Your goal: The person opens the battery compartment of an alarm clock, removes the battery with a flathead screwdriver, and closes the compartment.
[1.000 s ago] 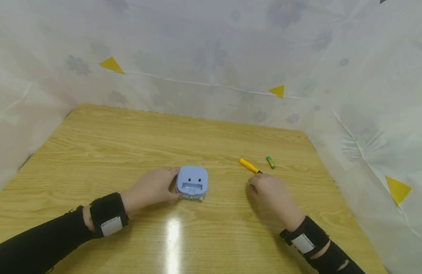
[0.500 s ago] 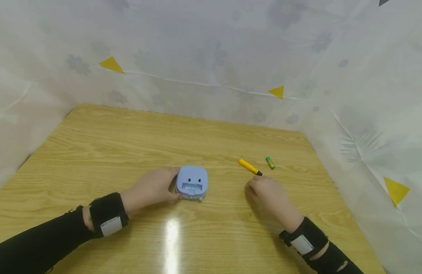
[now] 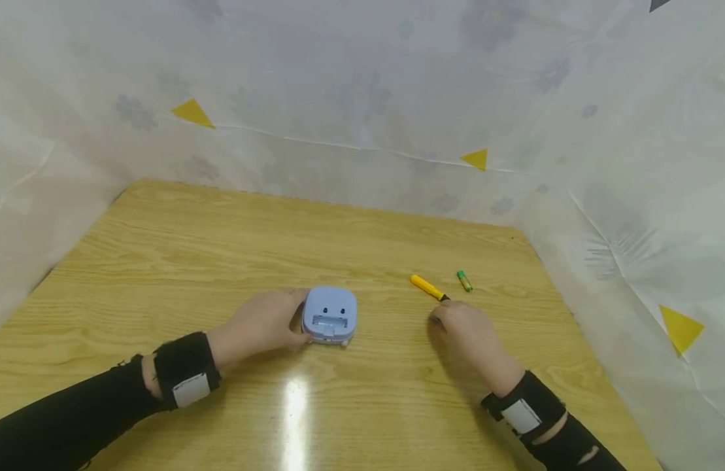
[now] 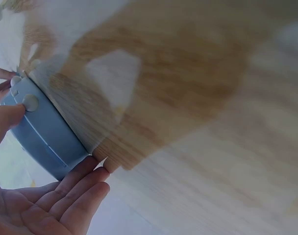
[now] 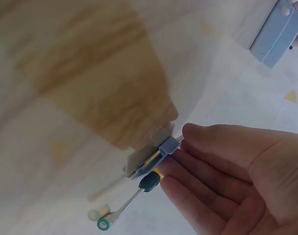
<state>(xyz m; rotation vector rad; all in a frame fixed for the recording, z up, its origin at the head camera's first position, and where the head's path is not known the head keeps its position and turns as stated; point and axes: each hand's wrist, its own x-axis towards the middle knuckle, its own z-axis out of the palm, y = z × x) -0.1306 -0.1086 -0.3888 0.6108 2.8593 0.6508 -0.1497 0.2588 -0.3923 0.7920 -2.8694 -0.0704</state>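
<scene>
A pale blue plastic device (image 3: 329,311), with two dark round holes and an open battery slot on its upper face, sits on the table. My left hand (image 3: 265,320) grips its left side, the thumb (image 4: 12,117) near a small round foot and the fingers along the other edge. My right hand (image 3: 465,330) pinches a small blue-grey plastic cover (image 5: 168,145) between thumb and fingers, low over the table; in the head view the hand mostly hides it. Just beyond that hand lies a screwdriver (image 3: 425,286) with a yellow handle and black collar.
A green battery (image 3: 465,280) lies right of the screwdriver. The wooden table (image 3: 250,235) ends at a pale patterned sheet (image 3: 338,78) behind and at both sides, with yellow triangles on it.
My right hand shifts slightly right, and a dark edge of the cover shows at its fingertips again. My left hand and the blue device stay in place.
</scene>
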